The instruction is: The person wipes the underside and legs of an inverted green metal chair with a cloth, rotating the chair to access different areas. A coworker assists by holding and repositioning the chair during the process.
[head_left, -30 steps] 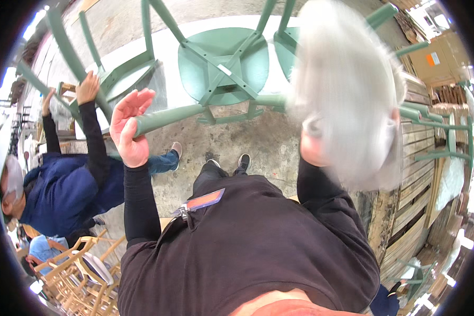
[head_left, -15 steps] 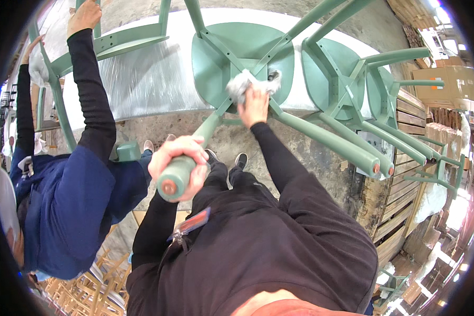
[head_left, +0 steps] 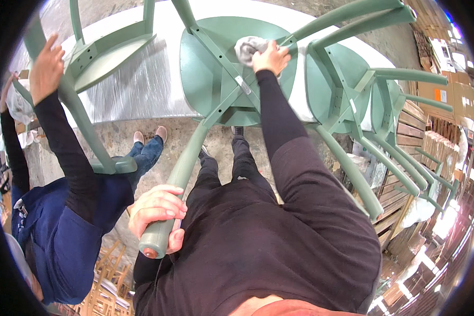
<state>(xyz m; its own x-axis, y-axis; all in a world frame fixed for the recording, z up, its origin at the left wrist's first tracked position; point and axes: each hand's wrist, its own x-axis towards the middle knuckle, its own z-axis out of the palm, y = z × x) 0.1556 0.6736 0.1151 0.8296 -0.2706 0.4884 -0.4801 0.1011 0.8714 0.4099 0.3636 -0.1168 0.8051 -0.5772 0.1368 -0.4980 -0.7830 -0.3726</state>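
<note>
Green chair (head_left: 203, 71), legs up on the table (head_left: 137, 87), lies at twelve o'clock. At eight, the left hand's (head_left: 157, 213) fingers wrap its leg (head_left: 187, 152); the right hand's (head_left: 272, 59) grasp a grey cloth (head_left: 245, 51) at the seat's one o'clock. Firm leg grip, flat cloth and even strokes should best serve around the braces (head_left: 225, 63).

You can make out no words on the white label (head_left: 243, 85) on the green chair (head_left: 200, 68) before you or the orange label (head_left: 440, 95) on the cardboard box (head_left: 466, 99).
</note>
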